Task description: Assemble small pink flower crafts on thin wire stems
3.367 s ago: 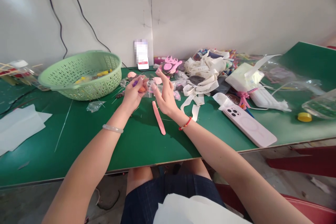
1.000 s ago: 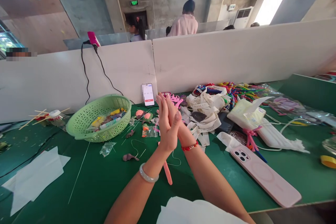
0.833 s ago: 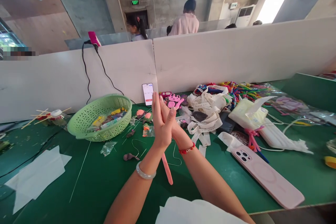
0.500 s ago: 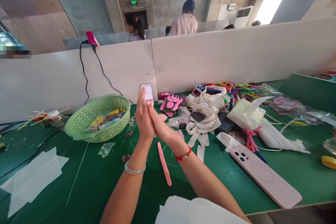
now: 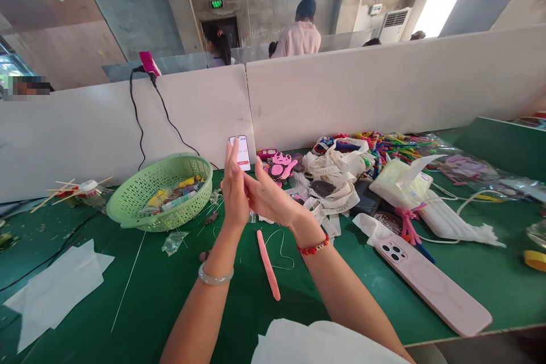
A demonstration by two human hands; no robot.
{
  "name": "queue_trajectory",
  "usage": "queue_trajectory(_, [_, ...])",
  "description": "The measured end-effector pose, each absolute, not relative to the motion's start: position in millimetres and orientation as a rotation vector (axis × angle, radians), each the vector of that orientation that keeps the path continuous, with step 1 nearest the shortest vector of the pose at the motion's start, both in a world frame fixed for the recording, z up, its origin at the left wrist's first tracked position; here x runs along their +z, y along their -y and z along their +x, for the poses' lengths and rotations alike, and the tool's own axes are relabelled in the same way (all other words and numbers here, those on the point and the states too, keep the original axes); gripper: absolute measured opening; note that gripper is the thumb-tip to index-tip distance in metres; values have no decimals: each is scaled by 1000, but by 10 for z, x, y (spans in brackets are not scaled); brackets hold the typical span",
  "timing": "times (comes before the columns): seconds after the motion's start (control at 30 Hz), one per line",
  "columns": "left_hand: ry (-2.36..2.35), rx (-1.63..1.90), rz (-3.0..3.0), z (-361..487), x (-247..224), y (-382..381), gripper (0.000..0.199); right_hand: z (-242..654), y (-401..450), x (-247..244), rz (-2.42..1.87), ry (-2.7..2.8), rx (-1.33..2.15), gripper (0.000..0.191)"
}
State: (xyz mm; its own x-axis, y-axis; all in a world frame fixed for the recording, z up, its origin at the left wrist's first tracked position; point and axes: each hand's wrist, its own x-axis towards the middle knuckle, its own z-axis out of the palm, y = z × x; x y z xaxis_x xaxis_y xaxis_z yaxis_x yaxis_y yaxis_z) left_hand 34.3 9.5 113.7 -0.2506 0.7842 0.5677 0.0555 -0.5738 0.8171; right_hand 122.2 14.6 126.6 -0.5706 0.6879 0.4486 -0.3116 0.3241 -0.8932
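My left hand (image 5: 236, 193) is raised over the green table, fingers straight and pointing up, a pale bangle on its wrist. My right hand (image 5: 273, 196) leans against its palm with straight fingers and a lifted thumb; a red bracelet circles that wrist. Anything between the palms is hidden. Below them a pink clay strip (image 5: 268, 266) lies on the table, beside a thin looped wire or thread (image 5: 286, 264). Behind the fingers a phone with a lit screen (image 5: 242, 153) leans on the white partition. A pink clay figure (image 5: 280, 168) lies beyond my right hand.
A green basket (image 5: 128, 202) with small packets stands left, near white paper sheets (image 5: 60, 290). To the right lie tangled white ribbon (image 5: 336, 170), a tissue pack (image 5: 403, 182) and a pink-cased phone (image 5: 435, 284). Behind the partition (image 5: 362, 91) are several people.
My right hand has slid lower and turned, its wrist moving right and its fingers now slanting across the left palm. My left hand has shifted slightly left.
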Motion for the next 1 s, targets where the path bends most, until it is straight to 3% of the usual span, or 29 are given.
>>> queue_trajectory(0.1, [-1030,1882,1513,504,1015,-108,58,1268,-142,1348,-339,1431,1857,83])
queue_trajectory(0.23, [-838,1806,1329,574,891,-170,66,1317,-214,1306,-443,1140,2003,81])
queue_trajectory(0.47, [-721,1685,1066,579,814,-225,64,1270,-381,1152,-452,906,1937,70])
queue_trajectory(0.7, [-845,1740,834,534,683,-436,31,1078,-509,924,-564,782,1783,50])
queue_trajectory(0.8, [-782,1752,789,479,655,-485,36,1076,-606,776,-711,655,1666,44])
queue_trajectory(0.9, [-746,1761,842,466,649,-478,50,1095,-652,673,-825,612,1614,48])
queue_trajectory(1.0, [-803,1783,1039,468,636,-468,47,1085,-633,647,-758,694,1772,63])
